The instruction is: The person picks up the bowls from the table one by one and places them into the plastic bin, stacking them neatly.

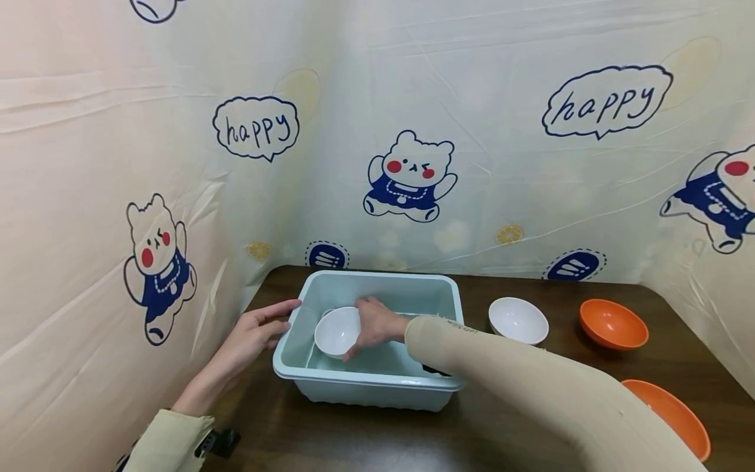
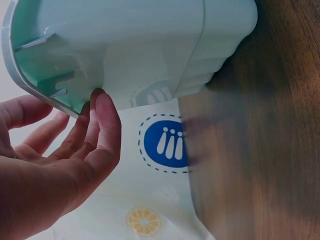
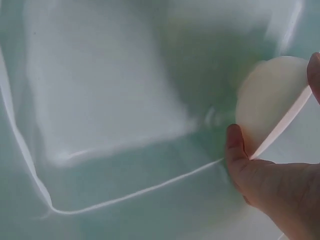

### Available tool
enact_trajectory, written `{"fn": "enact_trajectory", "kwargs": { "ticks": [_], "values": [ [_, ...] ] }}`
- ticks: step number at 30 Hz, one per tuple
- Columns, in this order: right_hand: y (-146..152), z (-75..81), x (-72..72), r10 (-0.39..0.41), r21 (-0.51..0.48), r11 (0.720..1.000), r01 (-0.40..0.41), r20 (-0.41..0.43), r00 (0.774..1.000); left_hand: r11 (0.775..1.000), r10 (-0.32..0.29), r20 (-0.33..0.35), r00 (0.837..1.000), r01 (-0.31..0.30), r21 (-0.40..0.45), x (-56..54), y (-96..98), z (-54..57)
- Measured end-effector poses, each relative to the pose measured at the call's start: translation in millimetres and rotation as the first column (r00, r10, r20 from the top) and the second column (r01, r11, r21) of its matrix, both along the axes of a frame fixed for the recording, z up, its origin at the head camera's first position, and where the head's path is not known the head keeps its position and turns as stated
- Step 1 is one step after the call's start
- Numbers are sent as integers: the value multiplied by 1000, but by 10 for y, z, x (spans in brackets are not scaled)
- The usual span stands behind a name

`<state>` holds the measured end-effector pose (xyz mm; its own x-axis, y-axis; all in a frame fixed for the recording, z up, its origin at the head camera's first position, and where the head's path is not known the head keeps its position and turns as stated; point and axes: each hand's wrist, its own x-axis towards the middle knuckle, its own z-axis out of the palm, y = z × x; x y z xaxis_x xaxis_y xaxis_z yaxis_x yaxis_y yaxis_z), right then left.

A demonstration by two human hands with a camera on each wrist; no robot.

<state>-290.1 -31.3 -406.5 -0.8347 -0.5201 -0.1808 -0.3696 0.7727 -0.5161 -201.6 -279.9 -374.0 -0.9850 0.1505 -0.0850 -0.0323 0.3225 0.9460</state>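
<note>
Looks partway: held white bowl (image 1: 333,335) is inside the tub (image 1: 377,393), left side of counter (image 1: 401,442), release not done; other white bowl (image 1: 518,317) and two orange dishes (image 1: 613,324) are outside, toward the right edge. Right hand (image 1: 376,324) pinches held bowl's rim, left hand (image 1: 253,335) curls on tub rim. Only head view shows the outside dishes; only left wrist shows ribs (image 2: 37,42) under tub rim
</note>
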Motion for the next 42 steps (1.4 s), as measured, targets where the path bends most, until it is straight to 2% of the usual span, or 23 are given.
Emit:
{"fn": "enact_trajectory", "kwargs": {
  "ticks": [3,10,17,24,34,42],
  "values": [
    [1,35,46,-7,23,1000,7,-13,1000,1000,1,-1,1000,-1,0,2,5,-1],
    [-1,31,40,-13,58,998,15,-32,999,1000,1,-3,1000,-1,2,3,7,3],
    [0,24,32,-25,58,998,26,-20,999,1000,-3,5,1000,3,15,6,2,5],
    [12,28,27,7,33,999,-6,-30,1000,1000,-4,2,1000,4,21,8,-4,8],
    [-5,-30,-20,1,56,998,1,-31,1000,1000,-1,14,1000,1,17,10,-2,11],
    [13,12,25,15,42,999,-13,-47,999,1000,-1,19,1000,1,17,3,-5,9]
  ]
}}
